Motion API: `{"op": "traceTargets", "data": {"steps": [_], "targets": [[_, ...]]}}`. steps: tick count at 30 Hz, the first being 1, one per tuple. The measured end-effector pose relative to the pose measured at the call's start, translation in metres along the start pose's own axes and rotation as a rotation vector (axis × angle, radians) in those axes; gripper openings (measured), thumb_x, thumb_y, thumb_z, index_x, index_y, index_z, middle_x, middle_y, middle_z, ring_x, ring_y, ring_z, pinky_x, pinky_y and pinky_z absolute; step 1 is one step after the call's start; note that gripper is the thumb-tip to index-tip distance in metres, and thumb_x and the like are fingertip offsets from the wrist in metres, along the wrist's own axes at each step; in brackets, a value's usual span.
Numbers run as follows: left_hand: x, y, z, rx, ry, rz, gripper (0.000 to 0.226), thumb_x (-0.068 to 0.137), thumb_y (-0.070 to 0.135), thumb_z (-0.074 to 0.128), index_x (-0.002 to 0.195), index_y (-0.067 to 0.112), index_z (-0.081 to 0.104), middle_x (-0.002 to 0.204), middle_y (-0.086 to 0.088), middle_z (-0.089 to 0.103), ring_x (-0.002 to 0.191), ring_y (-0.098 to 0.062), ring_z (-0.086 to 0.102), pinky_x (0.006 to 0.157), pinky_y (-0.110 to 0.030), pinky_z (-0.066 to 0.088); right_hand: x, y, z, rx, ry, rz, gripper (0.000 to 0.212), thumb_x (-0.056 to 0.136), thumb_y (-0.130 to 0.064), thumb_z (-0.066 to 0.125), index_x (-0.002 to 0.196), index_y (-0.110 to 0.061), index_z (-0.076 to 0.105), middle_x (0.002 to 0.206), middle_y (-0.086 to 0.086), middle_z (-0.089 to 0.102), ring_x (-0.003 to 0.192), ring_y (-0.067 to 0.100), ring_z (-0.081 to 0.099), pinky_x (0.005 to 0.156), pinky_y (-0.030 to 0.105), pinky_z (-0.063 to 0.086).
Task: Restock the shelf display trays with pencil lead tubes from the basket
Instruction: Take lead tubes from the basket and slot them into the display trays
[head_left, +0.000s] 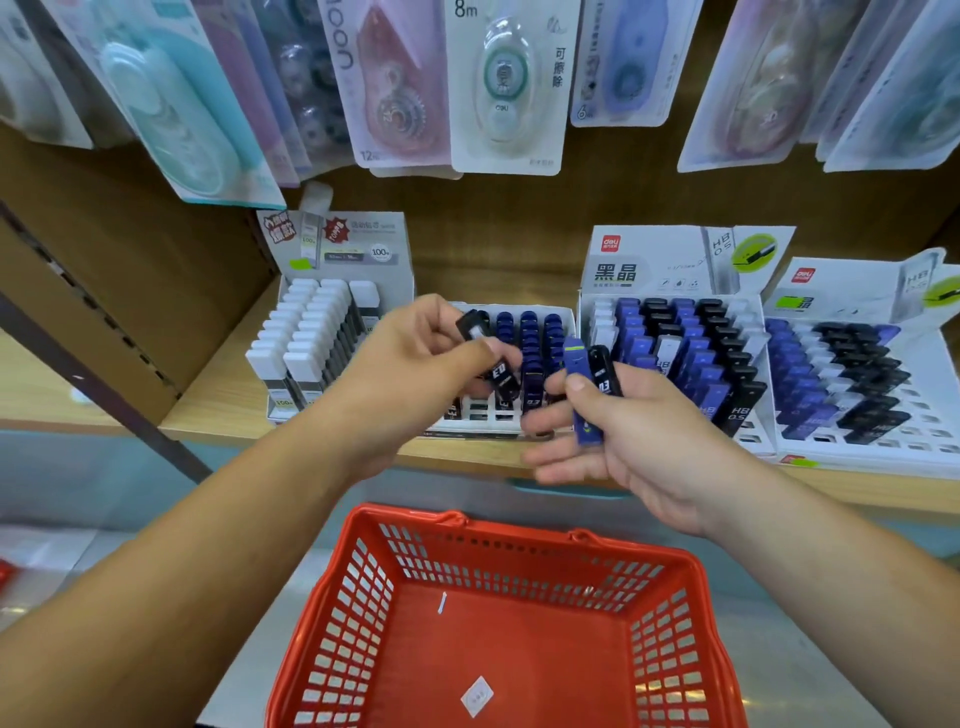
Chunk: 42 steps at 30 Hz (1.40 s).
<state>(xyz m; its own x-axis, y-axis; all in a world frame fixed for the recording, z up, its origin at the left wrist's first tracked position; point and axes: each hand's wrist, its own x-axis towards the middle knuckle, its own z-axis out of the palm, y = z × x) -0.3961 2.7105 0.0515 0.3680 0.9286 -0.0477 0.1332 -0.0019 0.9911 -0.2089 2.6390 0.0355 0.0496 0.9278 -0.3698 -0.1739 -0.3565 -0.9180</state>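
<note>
1. A light wooden shelf (218, 410) with a brown back panel (493, 244) runs across the view. A dark slotted metal upright (104, 338) slants down at its left.
2. Four white cardboard display trays stand side by side on it:
   - the left tray (332, 244) holds white-capped tubes;
   - the middle tray (519, 307) holds dark blue tubes;
   - the third tray (675, 260) and the far-right tray (852, 291) hold blue, black and white tubes.
3. Blister packs of correction tape (504, 88) hang above the trays.
4. The left hand (415, 364) pinches a black pencil lead tube (500, 374) over the middle tray.
5. The right hand (623, 431), just beside it, grips a blue pencil lead tube (575, 361) and a second black tube (603, 371).
6. A red plastic mesh basket (519, 566) sits below the shelf edge between the forearms, with small white paper scraps (477, 696) on its bottom.
7. The pale floor (78, 519) is blurred.
</note>
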Motion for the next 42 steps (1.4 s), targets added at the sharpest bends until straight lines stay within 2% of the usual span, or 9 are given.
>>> {"op": "traceTargets", "data": {"steps": [4,10,16,18,23,28,33,39,42], "targets": [[0.002,-0.012,-0.006,0.432,-0.003,0.167,0.011,0.099,0.02,0.069,0.108,0.014,0.072,0.084,-0.003,0.076,0.076,-0.019,0.073,0.068,-0.039,0.059,-0.002,0.005,-0.005,-0.226,-0.005,-0.009,0.024,0.109,-0.032,0.048,0.119,-0.015,0.062,0.084,0.013,0.076,0.045,0.023,0.053,0.042,0.031,0.048],[0.014,-0.018,-0.009,0.892,-0.106,0.217,0.042,0.104,0.007,0.054,0.144,0.019,0.061,0.119,0.0,0.054,0.113,-0.018,0.055,0.097,-0.019,0.038,-0.002,0.005,-0.012,-0.213,0.043,-0.011,0.025,0.109,-0.038,0.049,0.119,-0.022,0.065,0.081,0.012,0.074,0.039,0.015,0.032,0.04,0.026,0.035],[0.016,-0.015,-0.007,0.843,0.021,0.288,0.021,0.09,0.016,0.079,0.107,0.029,0.076,0.093,0.015,0.07,0.078,0.002,0.064,0.072,-0.021,0.056,0.001,0.007,-0.016,-0.177,0.053,-0.013,0.034,0.11,-0.031,0.049,0.134,-0.008,0.05,0.084,0.015,0.075,0.039,0.014,0.029,0.039,0.025,0.031],[0.019,-0.02,-0.005,0.836,-0.019,0.351,0.019,0.086,0.014,0.083,0.101,0.025,0.08,0.095,0.01,0.068,0.081,-0.003,0.063,0.077,-0.026,0.056,0.002,0.008,-0.017,-0.191,0.05,-0.027,0.042,0.109,-0.03,0.05,0.143,-0.006,0.04,0.087,0.017,0.076,0.038,0.014,0.028,0.039,0.024,0.031],[0.022,-0.022,-0.001,0.873,-0.026,0.365,0.034,0.087,0.011,0.081,0.118,0.024,0.074,0.095,0.012,0.069,0.081,-0.005,0.064,0.075,-0.015,0.049,0.002,0.007,-0.022,-0.152,0.03,-0.021,0.02,0.108,-0.027,0.055,0.118,-0.01,0.054,0.086,0.016,0.075,0.041,0.015,0.03,0.042,0.026,0.031],[0.025,-0.025,0.0,0.879,-0.013,0.337,0.017,0.08,0.012,0.088,0.093,0.02,0.079,0.069,0.023,0.063,0.071,0.014,0.061,0.063,-0.002,0.041,0.003,0.007,-0.026,-0.098,0.042,-0.014,0.015,0.106,-0.027,0.059,0.108,-0.012,0.056,0.085,0.017,0.074,0.041,0.015,0.033,0.042,0.027,0.033],[0.023,-0.026,0.002,0.859,-0.079,0.33,0.02,0.086,0.012,0.083,0.104,0.022,0.084,0.072,0.022,0.068,0.062,0.016,0.059,0.062,-0.001,0.04,0.004,0.008,-0.024,-0.005,0.031,-0.008,0.017,0.108,-0.014,0.052,0.122,-0.005,0.056,0.091,0.023,0.073,0.045,0.018,0.037,0.044,0.029,0.036],[0.026,-0.024,0.002,1.011,-0.122,0.313,0.03,0.092,0.018,0.078,0.121,0.024,0.078,0.115,0.005,0.078,0.104,-0.014,0.071,0.084,-0.013,0.041,0.005,0.006,-0.023,0.016,0.034,-0.015,0.021,0.108,-0.01,0.05,0.127,-0.005,0.056,0.093,0.025,0.072,0.047,0.019,0.038,0.045,0.03,0.036],[0.026,-0.023,0.007,1.029,-0.079,0.313,0.035,0.091,0.015,0.078,0.124,0.024,0.075,0.098,0.008,0.077,0.091,-0.015,0.069,0.078,-0.02,0.044,0.006,0.007,-0.023,0.014,0.039,-0.014,0.021,0.108,-0.01,0.05,0.128,-0.006,0.055,0.091,0.024,0.072,0.046,0.019,0.039,0.045,0.03,0.036]]}}
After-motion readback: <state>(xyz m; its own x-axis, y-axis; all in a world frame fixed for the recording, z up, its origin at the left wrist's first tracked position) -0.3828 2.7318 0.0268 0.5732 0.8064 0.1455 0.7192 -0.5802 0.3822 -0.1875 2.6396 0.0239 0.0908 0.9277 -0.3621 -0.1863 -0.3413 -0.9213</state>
